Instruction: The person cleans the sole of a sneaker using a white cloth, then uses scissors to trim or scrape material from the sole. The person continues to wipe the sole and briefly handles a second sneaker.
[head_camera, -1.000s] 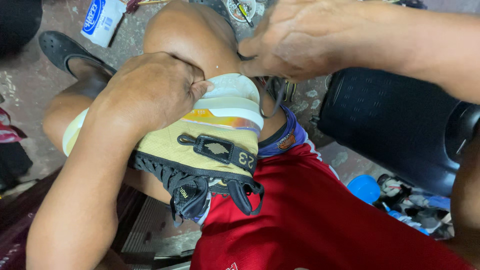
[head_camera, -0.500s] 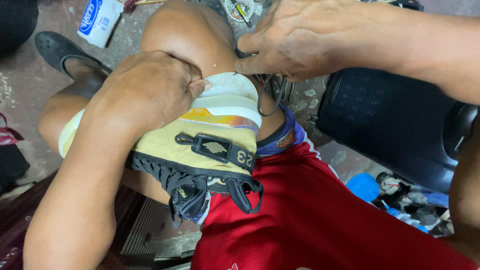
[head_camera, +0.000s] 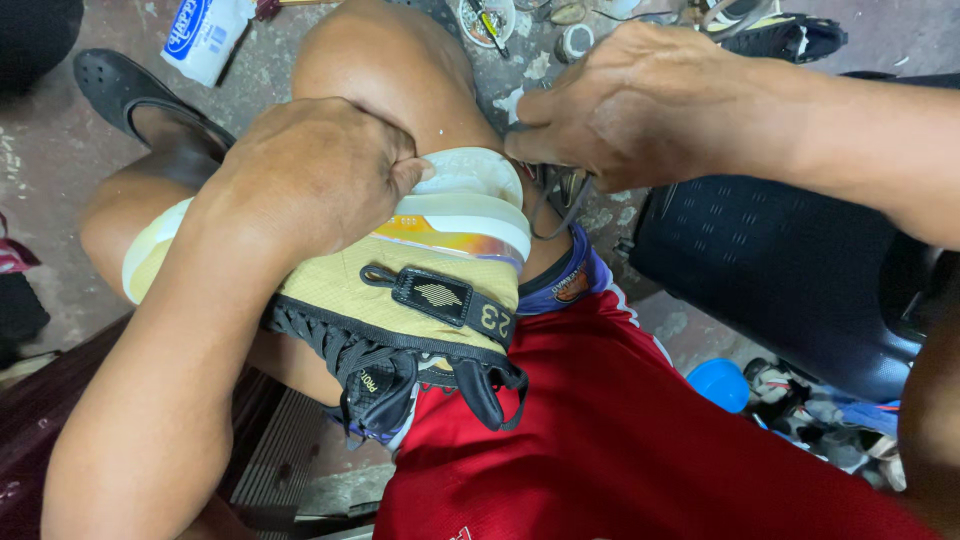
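Two hands barely shift from a second ago: left hand (head_camera: 310, 175) still clamps the shoe (head_camera: 400, 290), right hand (head_camera: 640, 110) pinches thread (head_camera: 560, 205).

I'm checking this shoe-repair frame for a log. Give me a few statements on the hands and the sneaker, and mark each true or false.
1. The left hand presses on the tan sneaker. True.
2. The sneaker stands on the floor. False: it lies sole-up across the person's thigh, against the red shorts.
3. The right hand pinches a dark thread near the white sole. True.
4. The sneaker's laces are white. False: the laces are black.
5. A blue round lid lies on the floor beside the shorts. True.
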